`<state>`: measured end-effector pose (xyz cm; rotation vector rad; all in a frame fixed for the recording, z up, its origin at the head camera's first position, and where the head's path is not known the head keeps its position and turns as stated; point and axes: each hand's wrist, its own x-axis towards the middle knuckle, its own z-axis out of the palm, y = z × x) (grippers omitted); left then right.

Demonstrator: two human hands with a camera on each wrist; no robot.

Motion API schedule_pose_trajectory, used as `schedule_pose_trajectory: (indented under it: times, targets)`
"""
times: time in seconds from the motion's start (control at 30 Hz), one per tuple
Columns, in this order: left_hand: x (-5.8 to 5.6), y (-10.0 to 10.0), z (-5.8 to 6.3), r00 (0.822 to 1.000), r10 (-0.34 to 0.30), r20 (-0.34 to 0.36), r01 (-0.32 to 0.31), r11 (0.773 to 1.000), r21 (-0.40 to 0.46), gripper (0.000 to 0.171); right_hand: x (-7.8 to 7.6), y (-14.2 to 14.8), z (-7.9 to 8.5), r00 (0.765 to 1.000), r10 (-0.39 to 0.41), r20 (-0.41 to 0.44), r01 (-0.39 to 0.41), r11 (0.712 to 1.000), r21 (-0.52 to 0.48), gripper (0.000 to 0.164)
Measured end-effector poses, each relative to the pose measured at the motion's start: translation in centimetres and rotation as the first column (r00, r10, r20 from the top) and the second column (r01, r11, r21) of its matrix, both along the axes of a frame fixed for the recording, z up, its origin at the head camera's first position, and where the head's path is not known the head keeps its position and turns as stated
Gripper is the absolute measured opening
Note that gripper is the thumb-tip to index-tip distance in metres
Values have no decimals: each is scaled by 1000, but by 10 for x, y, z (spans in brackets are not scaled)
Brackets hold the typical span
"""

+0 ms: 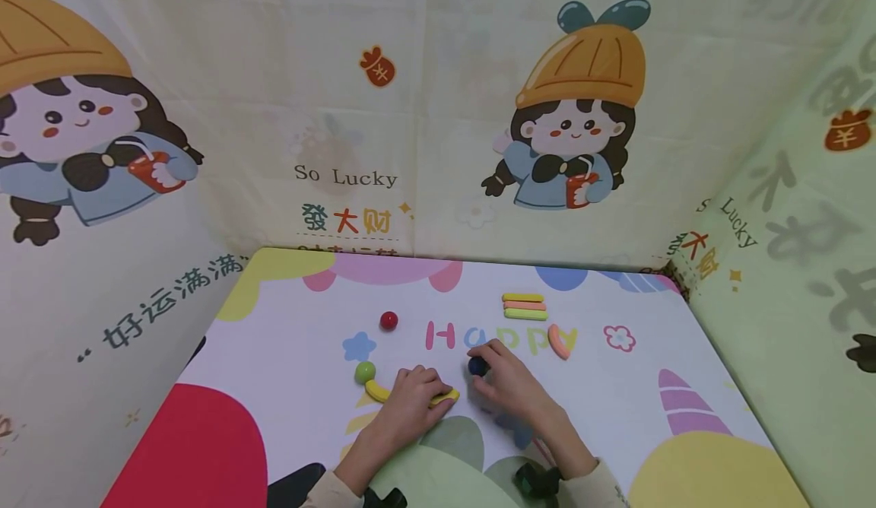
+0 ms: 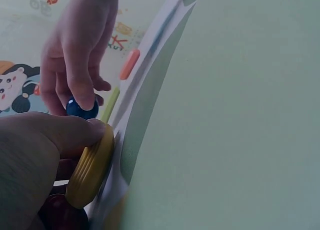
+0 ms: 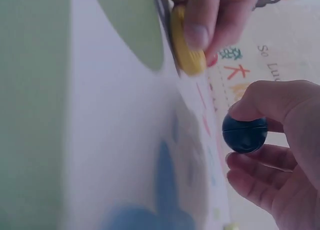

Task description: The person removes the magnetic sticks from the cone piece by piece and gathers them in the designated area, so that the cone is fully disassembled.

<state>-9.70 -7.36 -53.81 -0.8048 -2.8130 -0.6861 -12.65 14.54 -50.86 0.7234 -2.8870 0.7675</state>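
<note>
My left hand (image 1: 409,405) pinches a grooved yellow curved piece (image 2: 92,165) between thumb and fingers, low over the white mat. Another yellow curved piece (image 1: 376,392) lies just left of that hand, touching or close to a green ball (image 1: 366,373). To the right, my right hand (image 1: 509,386) holds a dark blue ball (image 3: 245,133) between thumb and fingertips. A thin seam line runs across the ball in the right wrist view. In the head view the fingers cover part of the ball. Whether it touches the mat cannot be told.
A red ball (image 1: 388,321) sits farther back on the left. Beyond the right hand lie a yellow stick (image 1: 523,297), a pink stick (image 1: 525,306) and a light green stick (image 1: 525,315) side by side. A pink curved piece (image 1: 558,341) rests near them. Printed cloth walls surround the mat.
</note>
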Motion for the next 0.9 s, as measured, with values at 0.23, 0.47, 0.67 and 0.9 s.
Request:
schedule_pose_trajectory:
  times: [0.23, 0.47, 0.67, 0.9]
  targets:
    - [0, 1, 1, 998, 16, 56, -16, 1000, 6, 25, -21, 21, 15, 997, -71, -23, 70, 997, -23, 38]
    - [0, 1, 0, 999, 12, 31, -12, 1000, 10, 24, -47, 49, 22, 989, -97, -115, 92, 995, -47, 35]
    - [1, 0, 2, 999, 13, 49, -15, 1000, 21, 25, -66, 75, 23, 976, -198, -87, 193, 980, -56, 36]
    - [2, -1, 4, 999, 12, 48, -13, 1000, 24, 25, -79, 104, 21, 951, -310, 8, 310, 949, -48, 43]
